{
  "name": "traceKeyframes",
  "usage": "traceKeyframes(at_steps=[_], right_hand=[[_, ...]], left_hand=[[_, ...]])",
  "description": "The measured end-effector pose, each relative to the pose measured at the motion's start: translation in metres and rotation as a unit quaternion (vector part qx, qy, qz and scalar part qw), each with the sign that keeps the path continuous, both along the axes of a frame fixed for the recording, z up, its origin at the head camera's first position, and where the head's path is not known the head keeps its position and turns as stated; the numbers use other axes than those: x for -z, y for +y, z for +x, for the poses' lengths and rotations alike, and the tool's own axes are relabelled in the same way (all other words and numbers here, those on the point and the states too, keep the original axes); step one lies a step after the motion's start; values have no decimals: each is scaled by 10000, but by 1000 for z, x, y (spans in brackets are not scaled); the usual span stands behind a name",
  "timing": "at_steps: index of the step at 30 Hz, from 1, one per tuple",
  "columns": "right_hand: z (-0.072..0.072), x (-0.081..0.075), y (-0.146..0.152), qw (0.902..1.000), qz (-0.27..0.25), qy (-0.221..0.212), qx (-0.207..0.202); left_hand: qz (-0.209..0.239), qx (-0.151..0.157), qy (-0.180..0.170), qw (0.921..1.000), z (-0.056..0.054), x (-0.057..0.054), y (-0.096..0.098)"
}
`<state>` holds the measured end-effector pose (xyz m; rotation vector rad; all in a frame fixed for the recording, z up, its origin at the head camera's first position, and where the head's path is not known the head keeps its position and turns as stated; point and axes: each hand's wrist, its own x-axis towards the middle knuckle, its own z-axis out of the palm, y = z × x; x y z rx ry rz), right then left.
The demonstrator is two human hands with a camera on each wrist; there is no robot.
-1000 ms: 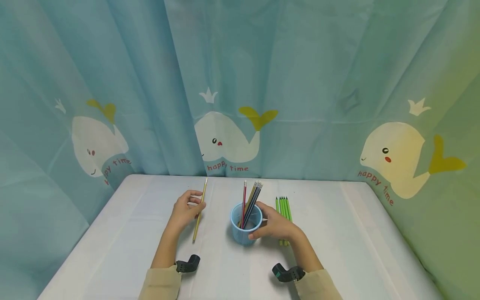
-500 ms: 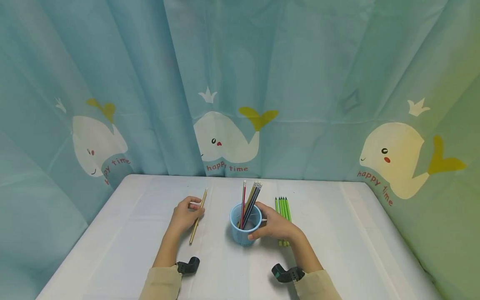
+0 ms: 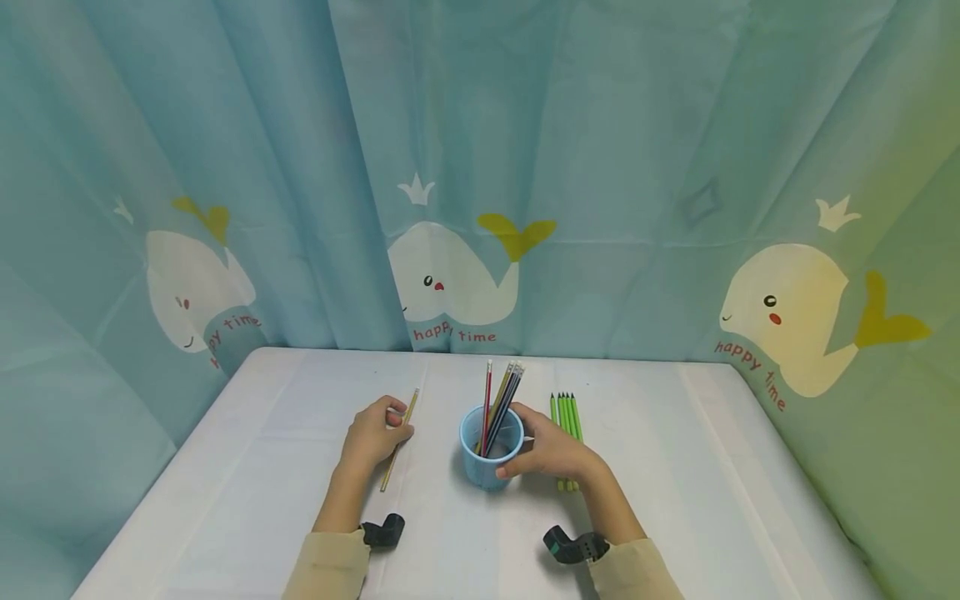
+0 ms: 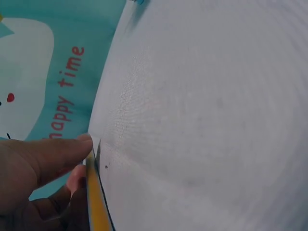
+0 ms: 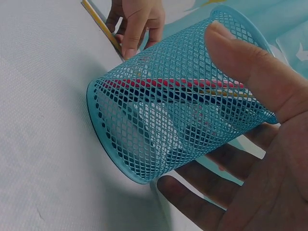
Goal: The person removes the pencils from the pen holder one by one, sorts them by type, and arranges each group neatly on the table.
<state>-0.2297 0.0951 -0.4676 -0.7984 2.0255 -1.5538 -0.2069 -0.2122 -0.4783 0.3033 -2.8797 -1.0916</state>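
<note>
My left hand (image 3: 372, 433) pinches a yellow pencil (image 3: 389, 472) between thumb and fingers, left of the cup. That pencil (image 4: 98, 207) runs alongside the thumb (image 4: 62, 154) in the left wrist view; in the right wrist view it lies low against the tabletop. A light-blue mesh pencil cup (image 3: 483, 475) stands upright at the middle, with my right hand (image 3: 553, 447) gripping its side. Thumb and fingers curve round the mesh cup (image 5: 168, 115) in the right wrist view. Inside the cup lean several pencils (image 3: 507, 404), one red and others dark or gold.
Several green pencils (image 3: 567, 417) lie side by side just right of the cup, partly behind my right hand. The white table (image 3: 660, 467) ends at a blue-green curtain (image 3: 630, 167) printed with whales.
The yellow pencil has come toward me and lower, to the tabletop, with my left hand shifting slightly nearer. My right hand and the cup hold nearly the same place.
</note>
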Motion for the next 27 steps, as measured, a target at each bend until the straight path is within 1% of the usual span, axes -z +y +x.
traceKeyframes(at_steps=[5, 8, 13, 15, 17, 19, 22, 24, 27], right_hand=[[1, 0, 0, 10000, 62, -26, 33], [1, 0, 0, 10000, 65, -42, 49], [-1, -1, 0, 10000, 65, -1, 35], [-1, -1, 0, 10000, 57, 23, 28], [-2, -1, -1, 10000, 53, 36, 16], [-2, -2, -1, 10000, 47, 38, 8], [-2, -1, 0, 10000, 44, 22, 1], [-1, -1, 0, 10000, 40, 13, -1], [-1, 0, 0, 10000, 17, 15, -5]], left_hand=[[35, 10, 18, 10000, 0, 0, -1], [74, 23, -13, 10000, 0, -2, -2], [156, 2, 54, 9999, 1, -14, 0], [313, 53, 206, 9993, 2, -20, 1], [582, 154, 355, 9976, 2, -26, 2], [907, 315, 490, 9942, 3, -33, 5], [1405, 562, 654, 9863, 4, -42, 11], [1747, 713, 731, 9793, 5, -46, 16], [2337, 906, 755, 9651, 7, -51, 23]])
